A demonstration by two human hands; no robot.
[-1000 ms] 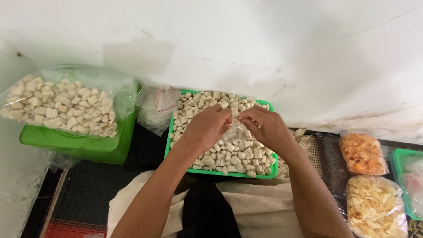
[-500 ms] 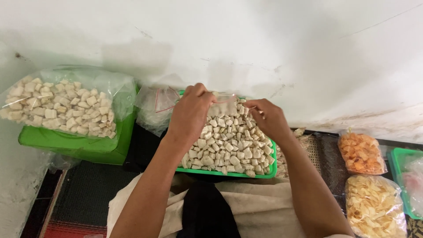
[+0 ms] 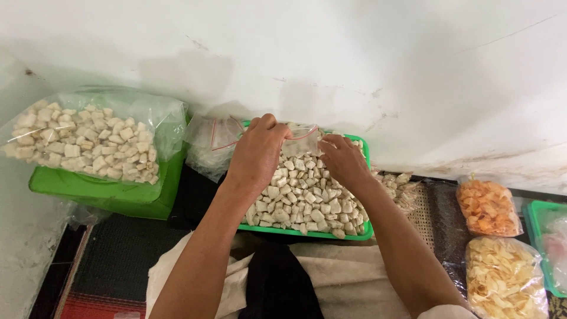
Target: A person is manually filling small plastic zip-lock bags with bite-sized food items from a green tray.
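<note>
Three green plastic trays: one (image 3: pixel 307 232) at centre, one (image 3: pixel 106 192) at nine o'clock, one (image 3: pixel 534 215) at three o'clock (partly cut off). Two hands: left (image 3: pixel 257 155), right (image 3: pixel 342 160).

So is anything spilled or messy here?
Nothing looks spilled. The white pieces stay inside the green tray, and the left hand holds a small clear bag beside the right hand.

Bagged orange chips (image 3: pixel 488 207) — pale chips (image 3: pixel 503 279)
</note>
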